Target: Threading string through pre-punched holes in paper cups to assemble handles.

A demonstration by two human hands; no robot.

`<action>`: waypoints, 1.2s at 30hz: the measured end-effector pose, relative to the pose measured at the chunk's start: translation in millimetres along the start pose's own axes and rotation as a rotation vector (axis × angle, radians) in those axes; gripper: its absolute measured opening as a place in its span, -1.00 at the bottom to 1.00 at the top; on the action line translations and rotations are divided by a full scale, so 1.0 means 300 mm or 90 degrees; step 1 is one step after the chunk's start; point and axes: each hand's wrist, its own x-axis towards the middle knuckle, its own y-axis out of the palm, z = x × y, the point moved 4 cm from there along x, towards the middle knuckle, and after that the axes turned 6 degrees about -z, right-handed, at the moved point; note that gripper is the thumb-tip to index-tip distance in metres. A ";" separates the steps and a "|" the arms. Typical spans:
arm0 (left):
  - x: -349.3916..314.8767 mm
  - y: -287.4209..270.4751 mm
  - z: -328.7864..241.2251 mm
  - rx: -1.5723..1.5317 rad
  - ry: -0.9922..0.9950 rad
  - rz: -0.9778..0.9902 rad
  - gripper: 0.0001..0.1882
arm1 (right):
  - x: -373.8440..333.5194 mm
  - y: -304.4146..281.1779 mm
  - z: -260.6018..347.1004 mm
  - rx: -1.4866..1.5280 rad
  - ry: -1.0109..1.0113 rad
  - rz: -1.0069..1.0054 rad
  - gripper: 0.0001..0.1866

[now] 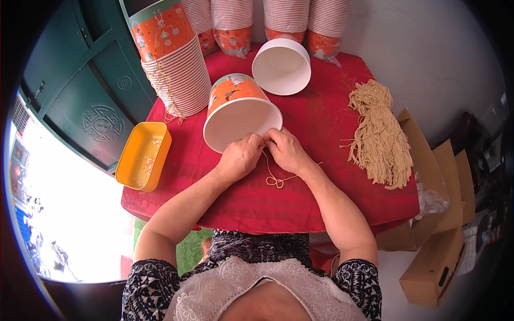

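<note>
An orange patterned paper bucket (235,92) lies on its side on the red-covered table, its white mouth facing me. At the near rim of that mouth, my left hand (242,156) and my right hand (286,150) meet with fingers pinched together. Both grip a thin beige cord (274,181), whose loose end trails in a small loop on the cloth below my right hand. My fingers hide how the cord meets the rim. Just beyond stands a second bucket (281,67), tipped so that its white inside shows.
A tall stack of nested buckets (176,80) with cord hanging down it stands at the back left. Near it sits a yellow tub (143,156). A bundle of beige cords (381,136) lies at the right. Wrapped bucket stacks (232,27) line the back; cardboard boxes (432,267) stand beside the table.
</note>
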 end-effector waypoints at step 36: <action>0.000 -0.038 0.050 -0.144 -0.200 -0.058 -0.95 | -0.004 0.016 0.008 -0.100 -0.105 0.034 -0.91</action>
